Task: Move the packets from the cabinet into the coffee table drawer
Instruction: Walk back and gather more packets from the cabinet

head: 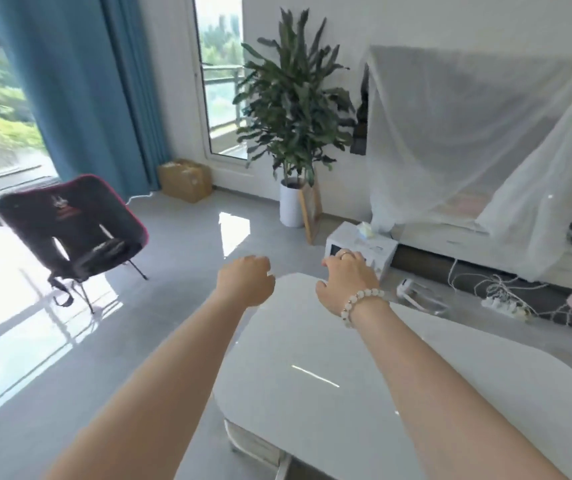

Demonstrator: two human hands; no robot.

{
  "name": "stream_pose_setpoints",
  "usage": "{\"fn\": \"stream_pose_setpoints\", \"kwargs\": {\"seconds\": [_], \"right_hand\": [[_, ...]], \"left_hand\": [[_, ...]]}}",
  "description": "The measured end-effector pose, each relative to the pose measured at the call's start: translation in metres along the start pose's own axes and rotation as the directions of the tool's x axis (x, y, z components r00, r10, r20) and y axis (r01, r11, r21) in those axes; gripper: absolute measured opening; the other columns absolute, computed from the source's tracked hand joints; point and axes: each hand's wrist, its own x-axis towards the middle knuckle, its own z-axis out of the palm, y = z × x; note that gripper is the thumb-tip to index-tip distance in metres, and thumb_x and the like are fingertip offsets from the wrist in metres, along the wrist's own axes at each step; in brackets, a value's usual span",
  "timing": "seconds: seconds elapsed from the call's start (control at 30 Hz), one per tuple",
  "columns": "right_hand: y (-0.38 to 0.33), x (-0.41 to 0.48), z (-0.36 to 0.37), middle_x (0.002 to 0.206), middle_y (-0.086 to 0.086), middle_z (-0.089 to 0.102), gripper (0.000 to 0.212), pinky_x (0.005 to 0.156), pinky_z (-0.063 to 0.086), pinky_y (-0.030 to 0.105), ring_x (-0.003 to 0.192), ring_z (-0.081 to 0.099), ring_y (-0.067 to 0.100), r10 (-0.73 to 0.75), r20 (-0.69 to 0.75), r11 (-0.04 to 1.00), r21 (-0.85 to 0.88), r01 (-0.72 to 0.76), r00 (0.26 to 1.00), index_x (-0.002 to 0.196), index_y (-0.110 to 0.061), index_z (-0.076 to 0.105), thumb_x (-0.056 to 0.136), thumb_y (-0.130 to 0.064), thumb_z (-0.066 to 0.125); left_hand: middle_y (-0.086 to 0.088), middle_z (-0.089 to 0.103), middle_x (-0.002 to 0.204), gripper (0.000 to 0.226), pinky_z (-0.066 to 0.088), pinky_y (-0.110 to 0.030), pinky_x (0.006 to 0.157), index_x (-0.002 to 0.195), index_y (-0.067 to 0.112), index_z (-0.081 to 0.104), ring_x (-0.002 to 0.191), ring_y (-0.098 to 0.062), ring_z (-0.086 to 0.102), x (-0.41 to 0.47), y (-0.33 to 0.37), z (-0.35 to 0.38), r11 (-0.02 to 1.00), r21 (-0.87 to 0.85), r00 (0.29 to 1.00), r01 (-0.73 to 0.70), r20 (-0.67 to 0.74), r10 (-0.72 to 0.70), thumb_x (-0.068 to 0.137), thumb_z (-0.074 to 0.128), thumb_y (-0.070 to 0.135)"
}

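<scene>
Head view. Both bare forearms reach forward above the glossy white table (312,375). The left grip (244,280) is clenched into a loose fist and holds nothing, hanging past the table's far left corner. The right grip (345,278), with a bead bracelet (360,303) at the wrist, is released, its fingers bent loosely downward and empty. The low white cabinet (451,237) stands along the right wall, part-draped by sheer cloth (468,116). Whether packets lie there cannot be told.
</scene>
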Motion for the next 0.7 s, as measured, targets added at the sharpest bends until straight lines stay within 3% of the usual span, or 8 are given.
{"fn": "stream_pose_setpoints", "kwargs": {"seconds": [0.17,0.37,0.57,0.7], "right_hand": [[-0.159,0.002,0.001,0.142,0.008,0.038,0.045,0.101,0.037,0.035,0.133,0.030,0.024,-0.235,0.014,0.970,0.059,0.234,0.972,0.138,-0.015,0.041,0.093,-0.013,0.041],[-0.359,-0.029,0.018,0.144,0.008,0.037,0.051,0.105,0.034,0.035,0.136,0.028,0.024,-0.487,-0.006,0.864,0.146,0.482,0.874,0.143,-0.014,0.035,0.092,-0.015,0.042],[-0.508,-0.074,0.042,0.142,0.008,0.039,0.045,0.103,0.036,0.038,0.131,0.034,0.024,-0.700,0.005,0.712,0.094,0.696,0.714,0.139,-0.012,0.038,0.095,-0.021,0.039],[-0.587,-0.093,0.046,0.140,0.008,0.041,0.043,0.102,0.037,0.037,0.130,0.036,0.024,-0.802,-0.041,0.587,0.130,0.799,0.596,0.138,-0.012,0.039,0.097,-0.022,0.037]], "left_hand": [[-0.005,0.045,0.139,0.041,0.038,-0.036,0.098,0.137,0.022,0.044,0.126,-0.027,0.045,-0.068,-0.154,-0.055,0.980,0.005,0.975,0.200,-0.103,-0.199,0.099,0.039,0.035],[-0.003,0.049,0.136,0.040,0.042,-0.038,0.095,0.136,0.022,0.046,0.122,-0.027,0.049,-0.179,-0.325,-0.095,0.883,0.038,0.867,0.469,-0.213,-0.451,0.098,0.039,0.034],[-0.004,0.046,0.140,0.042,0.038,-0.038,0.098,0.136,0.022,0.047,0.125,-0.026,0.047,-0.286,-0.446,-0.098,0.731,0.114,0.738,0.673,-0.166,-0.654,0.100,0.030,0.034],[-0.006,0.048,0.136,0.043,0.035,-0.039,0.099,0.133,0.018,0.050,0.125,-0.026,0.045,-0.333,-0.500,-0.096,0.610,0.157,0.630,0.776,-0.232,-0.741,0.100,0.027,0.033]]}}
